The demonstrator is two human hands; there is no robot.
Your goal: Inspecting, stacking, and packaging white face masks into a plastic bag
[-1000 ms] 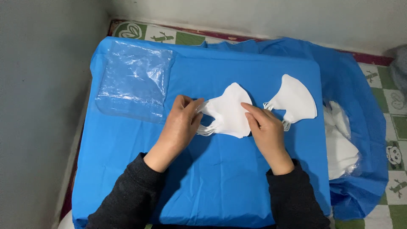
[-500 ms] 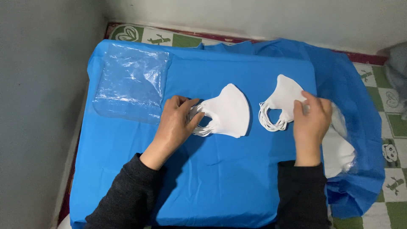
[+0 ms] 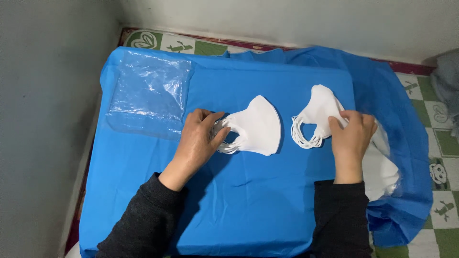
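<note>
Two stacks of white masks lie on the blue cloth, near each other but not touching. The centre mask stack sits mid-table w/ its rounded edge to the right and its ear loops bunched at the left. The left hand rests flat-ish on those loops, fingers curled lightly over them and thumb alongside, pinning more than gripping (can't tell if any loop is actually pinched, since the fingers cover that bit).

The right mask stack lies further right, loops spilling out toward the front. The right hand has its fingertips on the stack's right edge, thumb and forefinger closed on it in a light grasp; the palm hides the lower corner of the masks.

Just beyond that hand, at the table's right side, a heap of more white masks sits in what looks like a clear bag, approx. half hidden by the wrist and dark sleeve, so how many there are is hard to say. At the table's far left, a clear plastic bag lies flat, well apart from both hands; it's see-through and glossy, contents not readable.

The blue cloth drapes off the right in folds. Green-and-white patterned floor mat shows around it, cut off by the frame. Something grey at the far right edge, too cropped to identify.
</note>
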